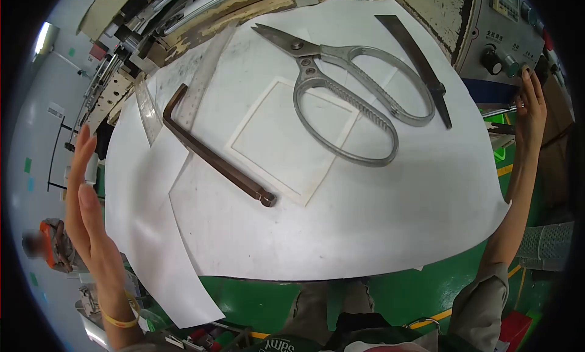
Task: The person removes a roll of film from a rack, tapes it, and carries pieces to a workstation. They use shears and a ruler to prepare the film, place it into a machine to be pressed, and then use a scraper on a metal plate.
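Observation:
My left hand (91, 230), with a yellow band at the wrist, is raised beside the left edge of the white paper-covered table (426, 199). Its fingers are straight and hold nothing. At the right, my right hand (532, 105) reaches up to the machine's control panel (518, 38), fingertips close beside a greenish knob (510, 67); those fingers are extended. On the paper lie large metal scissors (365, 84), a brown hex key (213, 160), a thin white square frame (268, 175) and a dark, narrow blade-like tool (417, 53).
A clear ruler (207, 78) and a clear triangular piece (146, 111) lie at the table's back left, near machine parts (116, 65). One paper sheet (183, 291) hangs over the front-left edge. Another person (55, 245) is far left.

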Demonstrator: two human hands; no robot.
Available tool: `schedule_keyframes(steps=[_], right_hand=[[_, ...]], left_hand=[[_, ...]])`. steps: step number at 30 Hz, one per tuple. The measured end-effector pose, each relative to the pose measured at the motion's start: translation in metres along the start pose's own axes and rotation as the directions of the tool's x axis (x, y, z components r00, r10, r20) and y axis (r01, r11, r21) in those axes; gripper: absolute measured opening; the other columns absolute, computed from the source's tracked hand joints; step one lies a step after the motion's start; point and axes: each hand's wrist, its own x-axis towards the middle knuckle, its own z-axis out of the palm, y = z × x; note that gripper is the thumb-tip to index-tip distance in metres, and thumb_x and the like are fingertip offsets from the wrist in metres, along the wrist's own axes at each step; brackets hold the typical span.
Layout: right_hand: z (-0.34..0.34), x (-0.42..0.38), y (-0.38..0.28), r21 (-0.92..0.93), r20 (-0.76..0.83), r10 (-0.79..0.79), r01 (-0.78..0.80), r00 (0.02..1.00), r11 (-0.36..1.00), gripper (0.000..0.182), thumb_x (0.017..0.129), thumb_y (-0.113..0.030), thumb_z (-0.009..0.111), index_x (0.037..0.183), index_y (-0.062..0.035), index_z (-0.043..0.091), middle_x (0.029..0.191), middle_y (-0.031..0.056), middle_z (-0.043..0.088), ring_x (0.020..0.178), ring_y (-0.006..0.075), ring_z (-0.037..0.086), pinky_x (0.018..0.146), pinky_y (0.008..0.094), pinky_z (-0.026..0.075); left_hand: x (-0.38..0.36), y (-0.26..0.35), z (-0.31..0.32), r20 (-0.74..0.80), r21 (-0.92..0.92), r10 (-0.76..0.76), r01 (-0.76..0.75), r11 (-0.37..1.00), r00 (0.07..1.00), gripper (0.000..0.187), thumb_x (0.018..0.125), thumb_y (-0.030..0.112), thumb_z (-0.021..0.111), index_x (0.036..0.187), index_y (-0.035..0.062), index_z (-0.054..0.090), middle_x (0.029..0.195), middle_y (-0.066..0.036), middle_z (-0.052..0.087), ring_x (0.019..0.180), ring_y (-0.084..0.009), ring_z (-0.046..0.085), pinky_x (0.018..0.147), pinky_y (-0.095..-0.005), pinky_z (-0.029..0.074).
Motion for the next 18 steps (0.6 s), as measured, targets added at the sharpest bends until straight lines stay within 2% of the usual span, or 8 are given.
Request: schedule_keyframes(steps=[1,4,6,9,13,16,18], right_hand=[[0.005,-0.004,-0.003,-0.001,-0.023,-0.010,0.010,1.000,1.000,0.046,0.082,-0.022,0.063,0.119,0.0020,0.051,0.107,0.0028,0.056,0.085,0.0027,0.047,0.067,0.0163,0.034],[-0.009,0.007,0.006,-0.018,0.047,-0.029,0.029,0.999,0.999,0.041,0.086,-0.017,0.058,0.122,-0.0013,0.049,0.111,-0.0001,0.056,0.082,0.0017,0.049,0.066,0.0154,0.035],[-0.005,0.005,0.005,0.011,0.021,-0.005,0.005,1.000,1.000,0.040,0.086,-0.017,0.058,0.122,-0.0004,0.049,0.108,-0.0009,0.057,0.076,0.0011,0.047,0.063,0.0149,0.033],[-0.007,0.008,0.006,0.028,0.031,-0.007,0.006,1.000,1.000,0.040,0.086,-0.016,0.057,0.121,0.0004,0.049,0.105,-0.0021,0.057,0.069,0.0004,0.042,0.059,0.0147,0.032],[-0.009,0.011,0.009,0.017,0.071,-0.047,0.046,0.996,0.999,0.040,0.085,-0.015,0.058,0.121,0.0007,0.049,0.101,-0.0027,0.057,0.062,-0.0001,0.038,0.056,0.0148,0.031],[-0.002,0.004,0.003,0.074,0.044,-0.034,0.031,0.998,0.997,0.043,0.080,-0.018,0.066,0.115,0.0019,0.054,0.094,-0.0014,0.056,0.058,0.0002,0.031,0.051,0.0145,0.025],[-0.006,0.006,0.005,0.060,0.059,-0.023,0.019,0.998,0.998,0.045,0.080,-0.019,0.066,0.117,0.0018,0.053,0.098,-0.0001,0.057,0.063,0.0004,0.036,0.054,0.0144,0.027]], left_hand=[[-0.008,-0.004,0.001,-0.014,-0.018,-0.047,0.047,0.999,0.999,0.048,0.092,0.038,0.029,0.118,0.0051,0.052,0.129,-0.012,0.046,0.125,-0.0257,0.036,0.106,-0.0425,0.021],[-0.023,-0.007,0.007,-0.030,-0.060,-0.160,0.158,0.986,0.987,0.046,0.093,0.036,0.029,0.117,0.0054,0.053,0.127,-0.012,0.047,0.124,-0.0249,0.037,0.106,-0.0413,0.021],[-0.026,-0.009,0.010,-0.012,-0.067,-0.196,0.194,0.979,0.981,0.044,0.093,0.034,0.029,0.117,0.0056,0.054,0.126,-0.012,0.048,0.123,-0.0244,0.038,0.105,-0.0403,0.022],[-0.025,-0.006,0.013,0.008,-0.108,-0.193,0.193,0.975,0.981,0.042,0.094,0.031,0.030,0.116,0.0053,0.055,0.125,-0.013,0.049,0.122,-0.0236,0.040,0.105,-0.0384,0.023],[-0.016,-0.003,0.016,0.052,-0.108,-0.222,0.226,0.968,0.974,0.045,0.092,0.038,0.032,0.114,0.0079,0.057,0.123,-0.010,0.052,0.121,-0.0212,0.041,0.106,-0.0395,0.023],[-0.006,-0.005,0.020,0.091,-0.137,-0.205,0.216,0.967,0.975,0.043,0.092,0.037,0.034,0.114,0.0068,0.057,0.122,-0.010,0.052,0.120,-0.0210,0.042,0.105,-0.0390,0.024],[-0.001,-0.005,0.022,0.107,-0.157,-0.198,0.213,0.964,0.974,0.042,0.092,0.036,0.036,0.113,0.0065,0.057,0.122,-0.010,0.052,0.120,-0.0210,0.043,0.104,-0.0385,0.026]])
